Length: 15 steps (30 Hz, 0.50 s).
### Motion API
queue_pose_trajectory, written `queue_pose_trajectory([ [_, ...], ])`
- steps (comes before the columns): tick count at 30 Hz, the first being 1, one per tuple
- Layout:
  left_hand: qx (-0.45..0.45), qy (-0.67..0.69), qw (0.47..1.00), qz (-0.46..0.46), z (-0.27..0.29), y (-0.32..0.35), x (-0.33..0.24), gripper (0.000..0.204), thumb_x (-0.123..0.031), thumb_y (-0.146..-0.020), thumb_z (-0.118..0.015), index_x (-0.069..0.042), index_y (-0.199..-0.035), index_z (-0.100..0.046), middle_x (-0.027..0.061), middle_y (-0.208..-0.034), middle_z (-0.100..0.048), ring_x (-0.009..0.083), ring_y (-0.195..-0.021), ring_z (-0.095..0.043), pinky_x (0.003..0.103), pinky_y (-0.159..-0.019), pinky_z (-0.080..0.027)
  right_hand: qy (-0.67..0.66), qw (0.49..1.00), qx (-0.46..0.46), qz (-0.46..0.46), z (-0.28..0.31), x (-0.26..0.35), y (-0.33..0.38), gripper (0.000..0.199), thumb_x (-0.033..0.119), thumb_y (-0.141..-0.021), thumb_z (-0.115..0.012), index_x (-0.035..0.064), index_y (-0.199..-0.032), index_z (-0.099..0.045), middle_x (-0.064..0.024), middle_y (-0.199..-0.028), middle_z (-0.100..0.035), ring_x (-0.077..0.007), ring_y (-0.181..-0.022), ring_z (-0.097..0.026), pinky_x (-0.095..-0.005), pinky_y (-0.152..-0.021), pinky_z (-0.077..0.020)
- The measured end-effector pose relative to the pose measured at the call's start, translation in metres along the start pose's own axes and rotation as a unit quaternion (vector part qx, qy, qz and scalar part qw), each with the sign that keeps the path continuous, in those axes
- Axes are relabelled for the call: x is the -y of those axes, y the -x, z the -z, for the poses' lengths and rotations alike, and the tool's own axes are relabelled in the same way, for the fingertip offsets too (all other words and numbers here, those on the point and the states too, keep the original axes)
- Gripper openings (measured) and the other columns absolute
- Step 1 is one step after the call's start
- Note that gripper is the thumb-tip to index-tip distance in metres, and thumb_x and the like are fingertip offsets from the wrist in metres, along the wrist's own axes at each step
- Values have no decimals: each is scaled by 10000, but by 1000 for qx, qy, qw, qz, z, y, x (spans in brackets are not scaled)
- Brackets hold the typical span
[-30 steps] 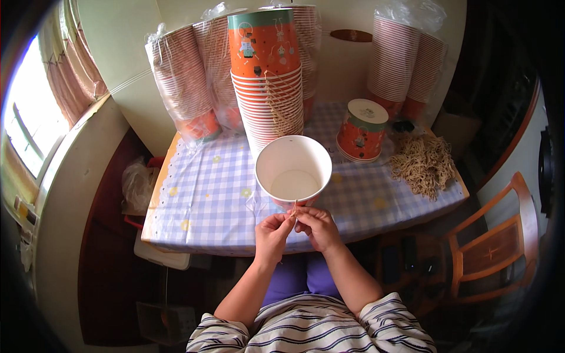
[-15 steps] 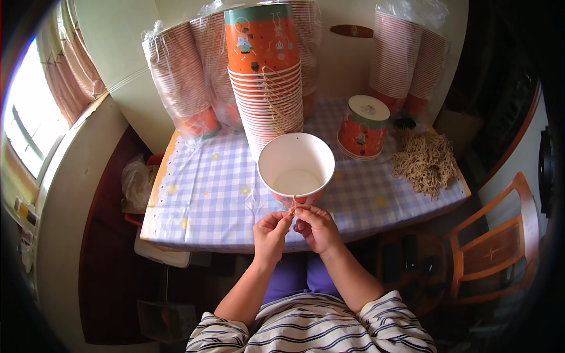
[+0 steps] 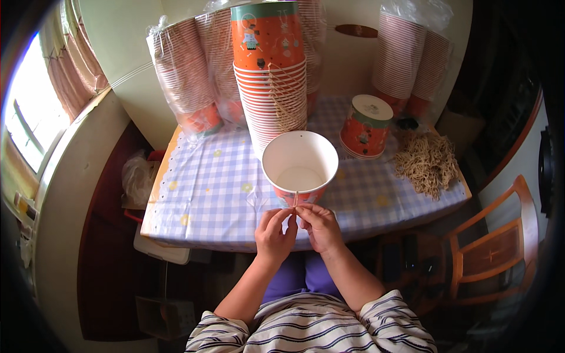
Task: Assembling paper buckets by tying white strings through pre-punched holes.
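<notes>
A white-lined orange paper bucket (image 3: pixel 300 166) stands mouth up near the table's front edge. Out of a hole in its near side, just under the rim, comes a thin tan string (image 3: pixel 296 200). My left hand (image 3: pixel 275 235) and my right hand (image 3: pixel 320 226) meet right in front of the bucket, both closed with fingertips pinched on the string. How the string runs between the fingers is too small to make out. Behind the bucket rises a tall stack of upside-down orange buckets (image 3: pixel 271 100), with tan strings (image 3: pixel 285 103) hanging down its right side.
One upside-down bucket stack (image 3: pixel 366 126), short, stands right of the middle. A heap of tan strings (image 3: pixel 426 162) lies at the table's right edge. Plastic-wrapped bucket stacks (image 3: pixel 185 76) line the back. A wooden chair (image 3: pixel 491 247) is at the right; a checked cloth (image 3: pixel 200 200) covers the table.
My fingers have shifted slightly on the string, my left fingers now bent more upright. The whole view has moved a little; the bucket stays in its place.
</notes>
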State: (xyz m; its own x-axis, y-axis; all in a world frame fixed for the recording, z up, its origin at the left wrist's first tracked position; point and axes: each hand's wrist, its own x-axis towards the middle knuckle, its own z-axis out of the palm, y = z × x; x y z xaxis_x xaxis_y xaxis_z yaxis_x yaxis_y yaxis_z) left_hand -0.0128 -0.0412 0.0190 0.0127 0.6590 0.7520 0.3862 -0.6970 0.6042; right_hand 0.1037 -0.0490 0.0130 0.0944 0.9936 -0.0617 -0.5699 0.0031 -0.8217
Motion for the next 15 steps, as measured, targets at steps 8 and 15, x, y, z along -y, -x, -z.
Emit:
queue_pose_trajectory([
  [8,-2,-9,999,-46,2,-1,4,253,62,-706,-673,-37,-937,-645,103,-812,-637,191,-597,-593,266,-457,-449,18,1000,3,9,-1,1,3,156,154,-835,-642,44,-926,-704,53,-693,-597,-34,-598,-423,-188,-563,-345],
  [15,8,34,999,25,6,-5,1,206,72,-713,-665,-27,-891,-644,72,-787,-645,102,-513,-520,230,-436,-405,24,999,11,-18,-2,7,-2,169,199,-853,-633,52,-895,-703,50,-723,-615,-31,-583,-408,-189,-552,-337],
])
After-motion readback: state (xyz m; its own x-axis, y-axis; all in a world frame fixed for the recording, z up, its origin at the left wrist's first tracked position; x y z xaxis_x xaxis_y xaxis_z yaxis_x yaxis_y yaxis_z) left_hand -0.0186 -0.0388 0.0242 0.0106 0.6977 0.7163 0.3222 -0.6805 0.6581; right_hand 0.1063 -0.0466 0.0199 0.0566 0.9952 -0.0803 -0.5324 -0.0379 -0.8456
